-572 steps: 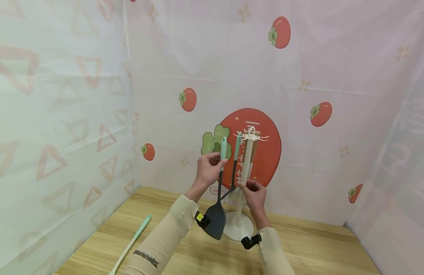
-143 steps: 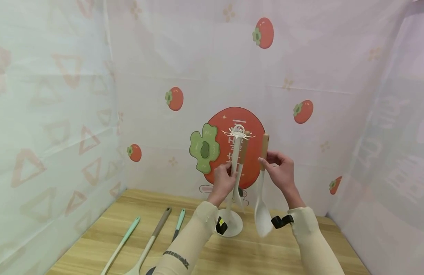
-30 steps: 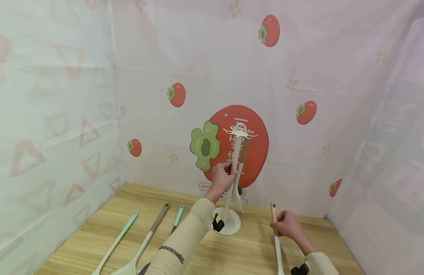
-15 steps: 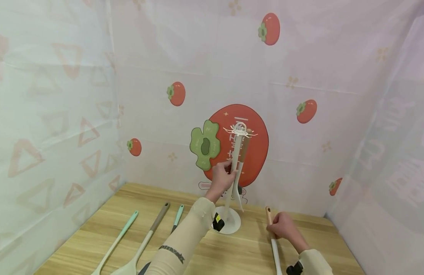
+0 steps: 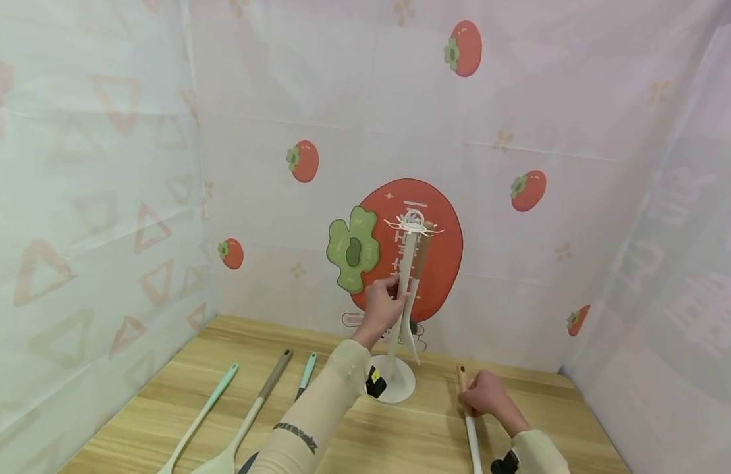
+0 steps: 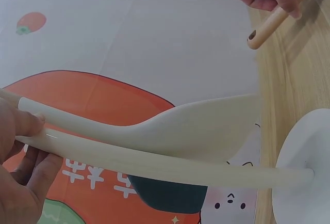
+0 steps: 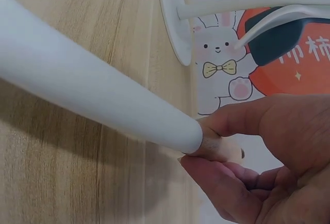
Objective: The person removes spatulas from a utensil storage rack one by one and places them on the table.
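Note:
A white stand with a round base [image 5: 401, 385] and a ring of hooks [image 5: 413, 225] stands upright near the back wall. The left hand [image 5: 382, 306] grips its post [image 6: 154, 164] partway up. Behind the post hangs a white utensil [image 6: 206, 126] with a wooden handle; a dark piece [image 6: 170, 195] shows beside it in the left wrist view. At the right, the right hand [image 5: 486, 395] pinches the wooden handle [image 5: 462, 375] of a white-shafted utensil [image 7: 103, 90], low at the table. The lower end of that utensil is out of the head view.
On the wooden table [image 5: 425, 434] at the left lie a mint-handled utensil [image 5: 214, 398], a grey-brown-handled one [image 5: 270, 382] and another mint-handled one [image 5: 307, 372], partly behind the left sleeve. Printed cloth walls [image 5: 253, 197] enclose the table's back and sides.
Since about five seconds ago the right hand has brought the white utensil down from beside the stand to the table. Over the last second it has shifted slightly left and down. The left hand stays on the post.

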The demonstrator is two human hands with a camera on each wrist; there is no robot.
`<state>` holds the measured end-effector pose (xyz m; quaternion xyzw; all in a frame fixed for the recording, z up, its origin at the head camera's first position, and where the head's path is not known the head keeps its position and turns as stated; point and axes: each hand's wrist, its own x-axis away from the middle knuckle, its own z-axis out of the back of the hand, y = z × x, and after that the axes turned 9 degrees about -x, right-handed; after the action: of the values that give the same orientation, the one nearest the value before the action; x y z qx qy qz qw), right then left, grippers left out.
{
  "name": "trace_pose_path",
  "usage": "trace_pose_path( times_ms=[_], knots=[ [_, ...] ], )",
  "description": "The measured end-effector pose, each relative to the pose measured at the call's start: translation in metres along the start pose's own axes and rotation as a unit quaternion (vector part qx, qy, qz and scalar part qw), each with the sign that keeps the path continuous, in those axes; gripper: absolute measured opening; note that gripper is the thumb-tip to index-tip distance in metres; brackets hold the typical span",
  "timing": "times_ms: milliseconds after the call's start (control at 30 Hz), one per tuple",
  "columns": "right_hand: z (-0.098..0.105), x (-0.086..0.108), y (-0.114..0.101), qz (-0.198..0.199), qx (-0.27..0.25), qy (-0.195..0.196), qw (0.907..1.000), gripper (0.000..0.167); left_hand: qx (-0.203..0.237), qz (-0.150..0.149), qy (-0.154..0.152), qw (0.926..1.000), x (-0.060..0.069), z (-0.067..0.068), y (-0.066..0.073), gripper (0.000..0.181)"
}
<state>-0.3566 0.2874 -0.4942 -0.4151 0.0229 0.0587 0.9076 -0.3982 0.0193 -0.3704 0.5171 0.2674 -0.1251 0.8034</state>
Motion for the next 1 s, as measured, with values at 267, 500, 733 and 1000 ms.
trace_pose_path(
  times_ms=[267, 500, 733, 1000],
  knots=[
    [-0.003, -0.001, 0.007, -0.011, 0.010, -0.005, 0.9999, 0.027, -0.003, -0.004, -0.001, 1.0000, -0.002, -0.001, -0.002, 0.038],
    [-0.008, -0.002, 0.016, -0.031, 0.002, -0.003, 0.9995, 0.029, 0.009, -0.007, -0.006, 0.9999, -0.002, -0.002, -0.004, 0.038],
    [-0.011, -0.002, 0.018, -0.054, 0.005, -0.007, 0.9985, 0.033, 0.007, -0.008, -0.002, 0.9999, -0.001, -0.002, -0.005, 0.038],
    [-0.010, -0.003, 0.018, -0.058, 0.003, -0.025, 0.9980, 0.034, 0.004, -0.007, -0.001, 1.0000, -0.002, -0.002, -0.005, 0.039]
  ],
)
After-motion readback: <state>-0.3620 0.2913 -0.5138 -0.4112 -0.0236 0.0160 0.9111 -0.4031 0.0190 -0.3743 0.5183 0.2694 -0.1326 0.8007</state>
